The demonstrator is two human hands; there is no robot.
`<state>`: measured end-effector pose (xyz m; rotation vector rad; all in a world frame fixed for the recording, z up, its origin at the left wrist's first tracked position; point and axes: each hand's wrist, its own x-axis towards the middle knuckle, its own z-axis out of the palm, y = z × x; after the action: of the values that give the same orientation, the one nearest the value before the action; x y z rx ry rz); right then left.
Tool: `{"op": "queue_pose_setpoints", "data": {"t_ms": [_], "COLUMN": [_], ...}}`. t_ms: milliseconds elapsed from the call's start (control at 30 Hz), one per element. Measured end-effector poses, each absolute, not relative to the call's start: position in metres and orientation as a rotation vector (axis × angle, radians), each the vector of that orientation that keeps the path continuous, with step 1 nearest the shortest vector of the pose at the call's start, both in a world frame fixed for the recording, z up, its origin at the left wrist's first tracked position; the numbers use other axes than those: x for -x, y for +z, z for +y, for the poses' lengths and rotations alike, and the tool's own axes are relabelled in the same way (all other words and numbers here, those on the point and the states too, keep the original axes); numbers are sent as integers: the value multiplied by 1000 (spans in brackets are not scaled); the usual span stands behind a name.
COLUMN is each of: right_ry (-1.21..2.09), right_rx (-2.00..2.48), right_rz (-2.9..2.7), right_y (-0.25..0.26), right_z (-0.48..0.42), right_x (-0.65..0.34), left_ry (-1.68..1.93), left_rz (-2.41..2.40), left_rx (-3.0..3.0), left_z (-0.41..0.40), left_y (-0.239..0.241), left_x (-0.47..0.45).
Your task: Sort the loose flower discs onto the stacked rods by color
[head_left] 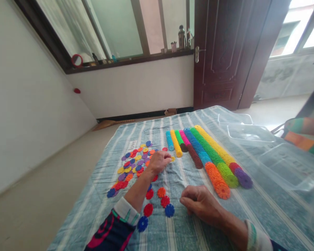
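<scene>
My left hand [158, 162] reaches over the striped cloth, its fingertips pinched at the edge of a yellow notched plastic disc [173, 159]. Under and beside that wrist lies a loose scatter of discs [134, 164] in red, blue, yellow, orange and purple. My right hand [202, 204] rests closer to me with curled fingers; whatever they may hold is hidden. Left of it lie an orange disc [161, 192], a red disc [165, 201] and a blue disc [169, 210]. Long rows of overlapping discs [210, 153], grouped by colour, stretch beyond my right hand.
Clear plastic boxes [251, 134] stand along the right side of the cloth-covered surface [240, 216]. At the far right is part of another person, an arm in a colourful sleeve [303, 137]. A brown door [219, 52] and a window ledge [136, 61] with small items are behind.
</scene>
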<state>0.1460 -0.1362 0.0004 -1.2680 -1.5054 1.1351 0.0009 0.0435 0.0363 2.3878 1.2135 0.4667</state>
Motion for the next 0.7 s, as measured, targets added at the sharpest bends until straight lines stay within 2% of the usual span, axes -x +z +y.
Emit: {"op": "queue_pose_setpoints", "data": {"t_ms": [233, 700], "right_ry": [1139, 1128], "right_rx": [1234, 1242], "right_rz": [-1475, -1487], "right_y": [-1, 1], "right_z": [-135, -134], "right_x": [-145, -146], "left_ry": [497, 434], "left_rz": [1290, 1626], "left_rx": [-2478, -2483], "left_z": [46, 41], "left_y": [28, 29], "left_x": [-41, -48]}}
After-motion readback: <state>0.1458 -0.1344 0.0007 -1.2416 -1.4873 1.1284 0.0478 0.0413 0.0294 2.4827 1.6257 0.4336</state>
